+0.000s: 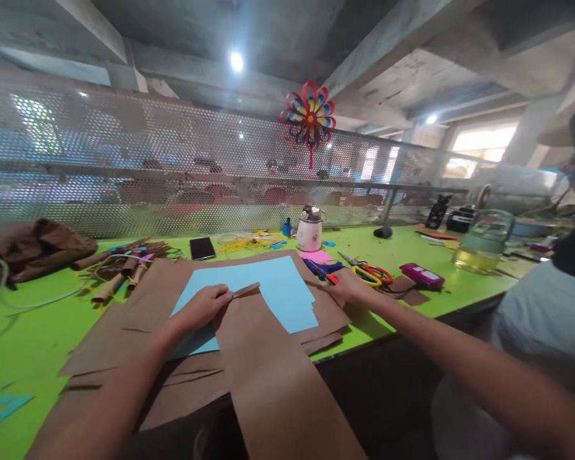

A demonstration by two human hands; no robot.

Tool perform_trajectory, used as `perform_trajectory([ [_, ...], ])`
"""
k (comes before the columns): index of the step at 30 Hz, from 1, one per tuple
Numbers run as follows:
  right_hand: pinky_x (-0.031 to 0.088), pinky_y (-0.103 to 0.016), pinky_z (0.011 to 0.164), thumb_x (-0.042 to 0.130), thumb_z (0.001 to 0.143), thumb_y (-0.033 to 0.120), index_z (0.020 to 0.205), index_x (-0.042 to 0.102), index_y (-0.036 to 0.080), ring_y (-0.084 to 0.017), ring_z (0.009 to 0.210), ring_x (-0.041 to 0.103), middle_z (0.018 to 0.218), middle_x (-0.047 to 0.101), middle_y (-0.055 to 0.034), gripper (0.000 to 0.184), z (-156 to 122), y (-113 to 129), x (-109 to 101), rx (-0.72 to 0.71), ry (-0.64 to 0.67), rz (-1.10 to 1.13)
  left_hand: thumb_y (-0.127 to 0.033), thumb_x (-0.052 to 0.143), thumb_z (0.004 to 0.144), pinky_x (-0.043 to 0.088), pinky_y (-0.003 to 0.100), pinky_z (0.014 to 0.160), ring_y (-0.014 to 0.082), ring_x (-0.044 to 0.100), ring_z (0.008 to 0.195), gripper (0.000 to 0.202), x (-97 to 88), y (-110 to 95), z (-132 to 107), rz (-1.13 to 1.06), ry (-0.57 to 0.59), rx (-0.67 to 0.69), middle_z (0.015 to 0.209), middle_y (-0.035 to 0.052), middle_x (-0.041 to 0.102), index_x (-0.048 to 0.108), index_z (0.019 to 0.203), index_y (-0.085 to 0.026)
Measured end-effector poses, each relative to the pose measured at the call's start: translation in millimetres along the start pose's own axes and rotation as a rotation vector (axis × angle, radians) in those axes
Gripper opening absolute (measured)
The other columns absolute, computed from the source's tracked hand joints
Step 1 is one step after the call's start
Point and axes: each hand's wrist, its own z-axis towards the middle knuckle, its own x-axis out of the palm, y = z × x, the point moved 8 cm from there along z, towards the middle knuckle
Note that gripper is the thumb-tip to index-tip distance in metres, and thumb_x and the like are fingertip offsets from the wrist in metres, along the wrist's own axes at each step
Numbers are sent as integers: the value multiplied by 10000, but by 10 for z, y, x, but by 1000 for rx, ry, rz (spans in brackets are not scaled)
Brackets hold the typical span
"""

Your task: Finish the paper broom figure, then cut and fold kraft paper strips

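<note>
My left hand (211, 305) is closed on the end of a long strip of brown paper (278, 370), pinching it where a narrow edge is folded over. The strip hangs down toward me past the table edge. Beneath it lies a light blue sheet (287, 291) with a stepped cut edge, on top of large brown paper sheets (138, 300). My right hand (345, 286) is closed at the red end of a blue and red hand tool (322, 268), whose exact kind I cannot make out. Scissors with yellow and red-orange handles (368, 273) lie just beyond that hand.
The green table (9, 332) carries rolled brown paper pieces (124, 271), a black phone (202, 248), a white bottle (309, 229), a magenta case (421, 276) and a glass jug (483, 243). Behind it stands a perforated metal screen (182, 172) with a paper pinwheel. A person (551, 306) stands at right.
</note>
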Motion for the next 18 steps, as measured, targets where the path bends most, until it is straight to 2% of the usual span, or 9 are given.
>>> perform_trajectory([
  [3, 316, -223, 516, 522, 778, 400, 676, 644, 171, -156, 613, 559, 642, 634, -38, 279, -8, -242, -132, 19, -52, -69, -513, 297, 769, 351, 293, 635, 191, 487, 685, 386, 15, -3, -4, -15, 7, -4, 676, 27, 508, 461, 651, -184],
  [8, 320, -251, 529, 490, 796, 347, 813, 669, 107, -211, 691, 594, 781, 669, -142, 300, 132, -1011, -493, 185, -112, -205, -497, 320, 766, 365, 291, 656, 191, 494, 705, 369, 25, -50, -15, -6, -2, 16, 708, 41, 540, 467, 637, -184],
  [11, 335, -261, 541, 556, 747, 352, 809, 676, 88, -234, 719, 601, 814, 670, -176, 296, 229, -1351, -520, 225, -65, -255, -477, 337, 764, 377, 302, 693, 200, 505, 731, 364, 14, -67, -26, -22, -30, 33, 751, 56, 570, 514, 659, -177],
  [14, 351, -252, 562, 610, 702, 342, 835, 686, 116, -219, 724, 609, 818, 681, -145, 273, 284, -1469, -394, 196, 1, -253, -464, 354, 752, 389, 309, 715, 209, 520, 749, 361, 18, -64, -29, -52, -34, 39, 778, 66, 594, 555, 686, -172],
  [18, 358, -253, 573, 643, 661, 297, 907, 685, 151, -215, 752, 609, 868, 685, -123, 289, 332, -1437, -272, 156, 29, -233, -471, 341, 758, 395, 315, 733, 215, 531, 771, 372, 24, -75, -32, -35, -15, 38, 791, 72, 593, 550, 694, -170],
])
